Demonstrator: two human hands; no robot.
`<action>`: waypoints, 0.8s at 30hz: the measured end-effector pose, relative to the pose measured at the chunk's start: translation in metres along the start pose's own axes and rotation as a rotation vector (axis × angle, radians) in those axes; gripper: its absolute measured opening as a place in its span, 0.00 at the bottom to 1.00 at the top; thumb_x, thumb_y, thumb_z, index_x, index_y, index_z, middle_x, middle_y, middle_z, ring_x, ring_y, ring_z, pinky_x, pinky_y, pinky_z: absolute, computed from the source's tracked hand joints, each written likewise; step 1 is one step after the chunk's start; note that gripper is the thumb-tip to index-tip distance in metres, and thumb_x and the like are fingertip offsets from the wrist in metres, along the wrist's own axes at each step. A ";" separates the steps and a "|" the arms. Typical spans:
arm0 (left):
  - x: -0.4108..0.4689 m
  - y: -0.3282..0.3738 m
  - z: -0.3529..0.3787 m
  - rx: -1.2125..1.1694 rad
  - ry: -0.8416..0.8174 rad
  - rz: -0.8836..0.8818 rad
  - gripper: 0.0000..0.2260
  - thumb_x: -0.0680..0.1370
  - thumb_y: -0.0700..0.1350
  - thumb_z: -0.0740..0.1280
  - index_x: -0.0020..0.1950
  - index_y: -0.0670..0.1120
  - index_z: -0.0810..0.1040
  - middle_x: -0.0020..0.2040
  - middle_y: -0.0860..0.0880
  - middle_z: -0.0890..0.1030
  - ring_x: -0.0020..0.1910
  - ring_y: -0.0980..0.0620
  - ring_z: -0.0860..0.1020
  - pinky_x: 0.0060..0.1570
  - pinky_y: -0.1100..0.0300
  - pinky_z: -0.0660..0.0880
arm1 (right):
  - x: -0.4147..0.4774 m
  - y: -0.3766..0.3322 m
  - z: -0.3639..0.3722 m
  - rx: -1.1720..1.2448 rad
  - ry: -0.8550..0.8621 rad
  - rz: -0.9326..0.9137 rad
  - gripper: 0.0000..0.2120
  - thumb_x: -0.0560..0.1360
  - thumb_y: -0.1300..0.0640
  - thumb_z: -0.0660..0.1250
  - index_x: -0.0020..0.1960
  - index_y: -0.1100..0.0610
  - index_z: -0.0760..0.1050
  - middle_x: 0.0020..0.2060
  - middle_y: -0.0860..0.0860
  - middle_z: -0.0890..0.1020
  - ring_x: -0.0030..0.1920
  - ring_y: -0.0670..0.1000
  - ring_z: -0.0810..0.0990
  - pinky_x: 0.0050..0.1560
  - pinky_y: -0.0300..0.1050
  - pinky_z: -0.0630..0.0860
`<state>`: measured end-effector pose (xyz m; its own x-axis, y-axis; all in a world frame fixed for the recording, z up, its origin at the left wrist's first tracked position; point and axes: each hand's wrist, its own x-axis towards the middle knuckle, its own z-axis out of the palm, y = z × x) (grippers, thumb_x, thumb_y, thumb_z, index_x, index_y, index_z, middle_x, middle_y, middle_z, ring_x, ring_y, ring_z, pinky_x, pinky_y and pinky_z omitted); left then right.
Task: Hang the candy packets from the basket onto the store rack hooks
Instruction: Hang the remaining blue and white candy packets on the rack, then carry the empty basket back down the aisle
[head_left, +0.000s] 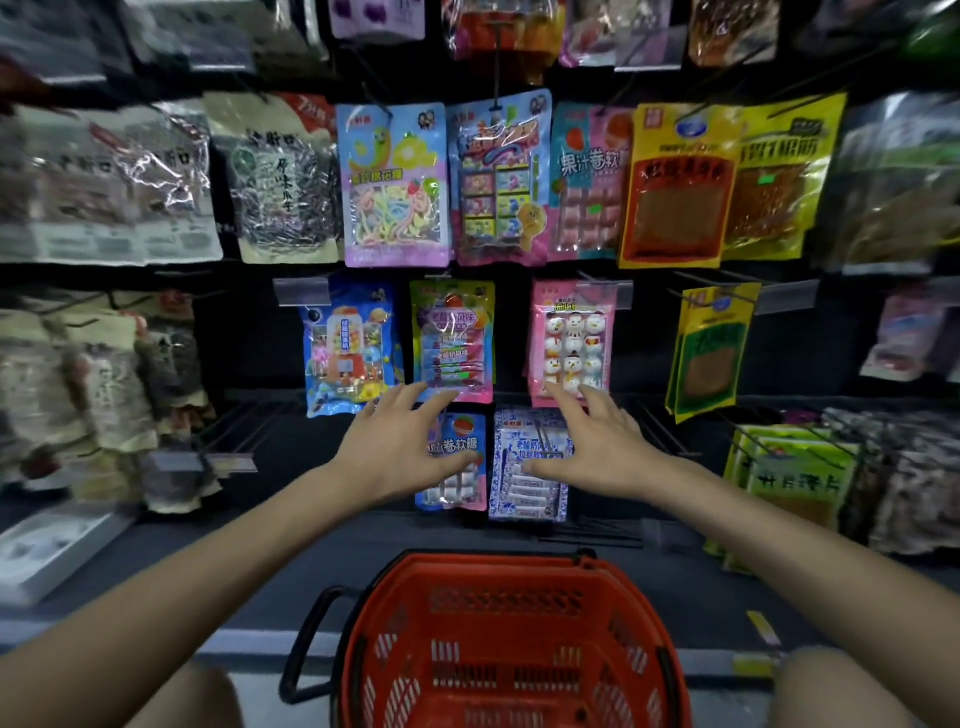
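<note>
A red plastic basket (511, 582) with a black handle stands on the floor below the rack, and no packet shows inside it. Candy packets hang on the rack hooks above. My left hand (400, 441) is spread open in front of a blue soft-candy packet (460, 447) on the lowest row. Beside it, my right hand (597, 441) is spread open over a blue-and-white packet (530, 488). Neither hand grips anything. Above them hang a green-and-pink packet (452, 338) and a pink snowman-candy packet (571, 338).
The dark rack (260, 343) holds more snack bags to the left and right, with bare hooks (660, 431) right of my right hand and bare hooks (239, 431) at the left. Yellow packets (706, 348) hang at the right.
</note>
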<state>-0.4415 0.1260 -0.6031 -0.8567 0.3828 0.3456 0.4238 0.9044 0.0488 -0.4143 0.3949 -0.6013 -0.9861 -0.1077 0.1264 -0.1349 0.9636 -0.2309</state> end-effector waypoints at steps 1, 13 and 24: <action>-0.004 -0.003 0.006 -0.004 0.000 -0.002 0.41 0.76 0.76 0.58 0.84 0.58 0.57 0.82 0.47 0.61 0.81 0.44 0.60 0.77 0.40 0.63 | 0.000 0.001 0.005 -0.005 -0.010 0.004 0.54 0.72 0.25 0.65 0.83 0.42 0.37 0.83 0.56 0.42 0.83 0.59 0.40 0.81 0.65 0.48; -0.031 -0.057 0.122 -0.005 -0.136 -0.093 0.44 0.71 0.78 0.49 0.83 0.58 0.60 0.79 0.46 0.67 0.78 0.43 0.65 0.73 0.42 0.69 | 0.009 0.044 0.129 0.030 -0.135 0.131 0.51 0.73 0.27 0.64 0.83 0.41 0.38 0.83 0.56 0.47 0.83 0.61 0.44 0.80 0.62 0.52; -0.087 -0.093 0.272 0.080 -0.339 -0.242 0.40 0.74 0.72 0.59 0.82 0.53 0.63 0.74 0.37 0.72 0.71 0.32 0.72 0.66 0.33 0.72 | -0.035 0.125 0.292 -0.137 -0.114 0.335 0.49 0.74 0.29 0.62 0.85 0.48 0.45 0.81 0.62 0.53 0.81 0.67 0.48 0.78 0.68 0.51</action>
<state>-0.4865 0.0603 -0.8928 -0.9826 0.1855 0.0045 0.1856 0.9825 0.0132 -0.4250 0.4478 -0.9160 -0.9789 0.1996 -0.0440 0.2034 0.9730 -0.1090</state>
